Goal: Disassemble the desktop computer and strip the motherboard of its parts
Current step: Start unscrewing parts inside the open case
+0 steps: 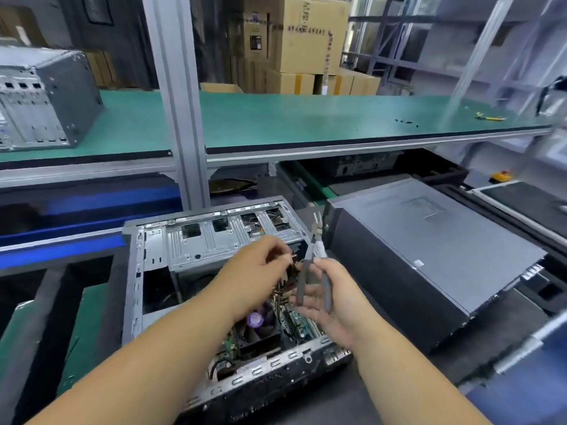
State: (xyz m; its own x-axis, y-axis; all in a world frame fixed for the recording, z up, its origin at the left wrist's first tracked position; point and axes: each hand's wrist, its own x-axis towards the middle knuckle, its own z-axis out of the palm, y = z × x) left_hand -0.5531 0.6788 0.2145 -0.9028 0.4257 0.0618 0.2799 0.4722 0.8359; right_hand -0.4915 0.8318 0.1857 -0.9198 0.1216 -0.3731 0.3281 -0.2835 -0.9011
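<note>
The opened desktop computer case [214,265] lies on its side on the dark surface [383,394], close in front of the person, its metal drive bays at the far end and the motherboard [285,314] showing inside near the middle. A cooler fan with a purple hub sticker [255,319] sits on the board, partly under the left forearm. The left hand [260,268] hovers over the case interior, fingertips pinched around a small connector or cable end (too blurred to name more exactly). The right hand [331,299] grips a pair of grey-handled cutting pliers [313,265], tips pointing up and away, their jaws slightly parted. Just to the right lies a closed black computer tower [429,256]. Above, a green shelf [306,118] carries another grey chassis [43,99] at far left.
</note>
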